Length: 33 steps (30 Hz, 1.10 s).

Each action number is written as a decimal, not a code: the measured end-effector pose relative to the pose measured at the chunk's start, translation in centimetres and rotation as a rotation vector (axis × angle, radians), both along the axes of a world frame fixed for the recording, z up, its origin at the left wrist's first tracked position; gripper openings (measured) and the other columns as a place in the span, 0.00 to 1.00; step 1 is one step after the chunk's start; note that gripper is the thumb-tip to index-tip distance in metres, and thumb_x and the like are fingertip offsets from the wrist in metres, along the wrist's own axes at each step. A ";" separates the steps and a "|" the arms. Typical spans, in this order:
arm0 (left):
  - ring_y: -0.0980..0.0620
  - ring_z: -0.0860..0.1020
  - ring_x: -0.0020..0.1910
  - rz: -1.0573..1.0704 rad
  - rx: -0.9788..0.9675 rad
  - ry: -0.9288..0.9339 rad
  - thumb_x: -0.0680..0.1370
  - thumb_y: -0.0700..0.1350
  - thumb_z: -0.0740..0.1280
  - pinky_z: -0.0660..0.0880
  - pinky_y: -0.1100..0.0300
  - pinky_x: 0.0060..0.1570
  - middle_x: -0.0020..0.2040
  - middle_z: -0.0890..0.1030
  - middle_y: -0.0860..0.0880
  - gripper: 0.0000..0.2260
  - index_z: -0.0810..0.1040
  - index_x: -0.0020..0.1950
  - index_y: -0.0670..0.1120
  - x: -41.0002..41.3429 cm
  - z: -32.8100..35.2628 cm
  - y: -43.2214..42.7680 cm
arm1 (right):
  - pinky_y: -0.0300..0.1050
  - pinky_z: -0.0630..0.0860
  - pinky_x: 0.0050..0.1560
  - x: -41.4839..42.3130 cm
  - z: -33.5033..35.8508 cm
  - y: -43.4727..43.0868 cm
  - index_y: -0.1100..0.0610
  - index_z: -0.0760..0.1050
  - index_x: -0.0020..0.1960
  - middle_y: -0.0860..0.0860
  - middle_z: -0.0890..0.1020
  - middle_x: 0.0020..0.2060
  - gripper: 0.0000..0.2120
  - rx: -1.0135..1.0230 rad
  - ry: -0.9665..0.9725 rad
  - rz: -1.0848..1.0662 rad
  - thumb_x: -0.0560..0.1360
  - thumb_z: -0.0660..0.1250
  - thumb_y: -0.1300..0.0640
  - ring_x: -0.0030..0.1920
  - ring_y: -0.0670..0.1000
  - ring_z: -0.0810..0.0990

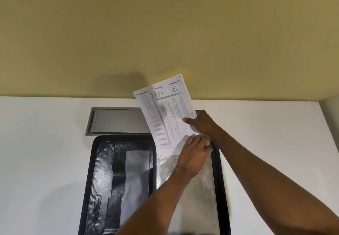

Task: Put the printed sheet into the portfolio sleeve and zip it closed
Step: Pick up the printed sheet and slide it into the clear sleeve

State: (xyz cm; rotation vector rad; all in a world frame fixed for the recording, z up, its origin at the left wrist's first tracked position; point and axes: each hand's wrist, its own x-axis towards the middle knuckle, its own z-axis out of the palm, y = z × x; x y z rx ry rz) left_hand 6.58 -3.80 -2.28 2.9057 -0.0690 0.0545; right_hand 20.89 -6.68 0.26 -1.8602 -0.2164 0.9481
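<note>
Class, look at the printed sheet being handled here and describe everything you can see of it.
The printed sheet is a white paper form headed "OMR SHEET", with dense grids of answer bubbles and small black corner marks. It is held tilted and nearly upright over the open black portfolio, its lower edge at the mouth of the clear sleeve. The right hand grips its right edge; the left hand rests by its lower corner.

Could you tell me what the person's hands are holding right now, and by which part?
The right hand pinches the white printed sheet at its right edge; the left hand grips the clear plastic sleeve at its top opening.
</note>
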 end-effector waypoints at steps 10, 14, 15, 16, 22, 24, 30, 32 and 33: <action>0.48 0.76 0.41 0.004 0.038 -0.005 0.72 0.39 0.74 0.71 0.54 0.51 0.35 0.80 0.51 0.06 0.82 0.43 0.51 1.2 -0.7 0.6 | 0.56 0.77 0.68 0.5 -1.1 -0.1 0.63 0.79 0.66 0.58 0.84 0.62 0.20 0.020 0.228 -0.077 0.76 0.76 0.60 0.62 0.58 0.83; 0.49 0.76 0.38 -0.014 0.075 0.004 0.71 0.38 0.74 0.74 0.55 0.47 0.32 0.79 0.51 0.07 0.83 0.43 0.50 1.8 -0.7 0.5 | 0.59 0.76 0.69 1.4 -1.3 -0.2 0.64 0.80 0.65 0.59 0.84 0.61 0.20 -0.030 0.231 -0.062 0.75 0.77 0.59 0.62 0.60 0.83; 0.48 0.77 0.38 -0.028 0.082 0.001 0.71 0.37 0.73 0.74 0.55 0.47 0.33 0.79 0.51 0.08 0.83 0.43 0.50 2.0 -0.6 0.6 | 0.59 0.77 0.69 1.7 -1.2 -0.3 0.64 0.80 0.64 0.59 0.85 0.61 0.20 -0.044 0.218 -0.060 0.75 0.77 0.59 0.62 0.60 0.84; 0.48 0.77 0.38 -0.044 0.086 -0.008 0.71 0.37 0.73 0.74 0.54 0.47 0.33 0.80 0.51 0.08 0.83 0.45 0.50 2.1 -0.6 0.6 | 0.58 0.77 0.68 2.0 -1.2 -0.4 0.64 0.81 0.64 0.59 0.85 0.60 0.19 -0.056 0.208 -0.062 0.75 0.77 0.59 0.61 0.59 0.84; 0.47 0.79 0.39 -0.105 0.097 -0.086 0.71 0.36 0.72 0.74 0.54 0.50 0.35 0.82 0.50 0.10 0.83 0.50 0.46 2.4 -0.6 1.4 | 0.55 0.79 0.66 1.5 -1.8 -0.6 0.61 0.81 0.64 0.56 0.86 0.59 0.19 -0.042 0.199 -0.050 0.75 0.77 0.57 0.59 0.57 0.85; 0.47 0.80 0.40 -0.113 0.089 -0.104 0.71 0.36 0.74 0.74 0.55 0.51 0.36 0.83 0.49 0.10 0.82 0.51 0.44 2.3 -0.8 1.5 | 0.53 0.80 0.65 1.1 -2.2 -0.8 0.59 0.82 0.63 0.55 0.86 0.59 0.17 -0.041 0.178 -0.038 0.76 0.76 0.55 0.58 0.56 0.85; 0.48 0.79 0.38 -0.108 0.089 -0.097 0.68 0.35 0.74 0.71 0.55 0.50 0.35 0.82 0.50 0.13 0.82 0.51 0.44 2.3 -0.9 1.2 | 0.47 0.81 0.57 1.1 -2.7 -1.0 0.60 0.82 0.63 0.55 0.87 0.57 0.17 -0.035 0.196 -0.066 0.75 0.77 0.56 0.53 0.54 0.86; 0.49 0.78 0.37 -0.094 0.080 -0.080 0.69 0.34 0.71 0.70 0.55 0.50 0.34 0.81 0.52 0.13 0.83 0.50 0.46 2.2 -0.8 1.1 | 0.48 0.81 0.58 1.0 -2.8 -1.3 0.61 0.82 0.63 0.56 0.87 0.56 0.18 -0.027 0.212 -0.078 0.75 0.77 0.57 0.52 0.53 0.86; 0.49 0.78 0.38 -0.086 0.071 -0.071 0.69 0.34 0.68 0.69 0.56 0.50 0.34 0.81 0.52 0.13 0.83 0.50 0.47 2.1 -0.8 1.1 | 0.50 0.81 0.60 0.9 -2.9 -1.5 0.62 0.82 0.63 0.56 0.87 0.56 0.18 -0.023 0.227 -0.091 0.75 0.77 0.57 0.54 0.55 0.86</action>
